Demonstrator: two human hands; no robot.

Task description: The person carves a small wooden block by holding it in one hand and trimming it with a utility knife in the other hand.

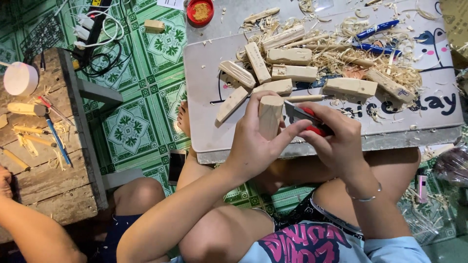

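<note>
We see a pale, squared wood block [269,116] held upright over the tray's [204,141] near edge, left hand [253,143] fingers clamped around it; the right hand [336,139] grips a red-handled knife [304,118], blade touching the block.

My low table [204,131] carries carved wood blocks [292,73] fanned across its middle, curly shavings [341,53] and two blue pens [378,29] toward its far right corner, a red dish [200,10] at its far left corner.
</note>
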